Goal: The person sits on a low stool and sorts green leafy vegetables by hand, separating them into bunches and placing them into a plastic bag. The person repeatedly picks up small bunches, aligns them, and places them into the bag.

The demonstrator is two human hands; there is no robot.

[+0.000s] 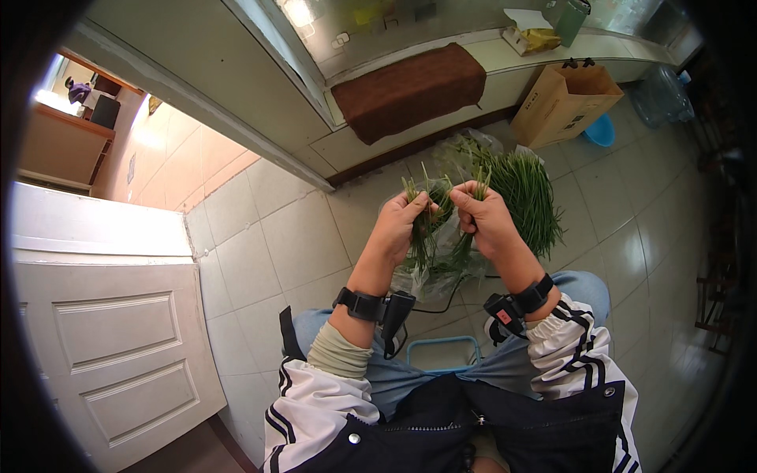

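Observation:
My left hand [400, 225] is closed around a small bunch of chives [420, 246], their cut ends sticking up past the thumb and the green leaves hanging down. Close beside it, my right hand [490, 222] pinches another small bunch of chives [463, 252] between thumb and fingers. Below both hands a clear plastic bag [432, 285] lies on the floor with loose green leaves in and around it. Just right of my right hand rests a large heap of chives [530, 197], with more plastic wrapping [453, 154] at its far left side.
A brown paper bag [561, 106], a blue basin [599, 131] and a large clear water bottle [661, 96] stand far right. A brown cloth [410, 91] drapes over the ledge. To the left is a white panelled door [126, 339]. A light-blue tubular frame [443, 341] lies between my legs.

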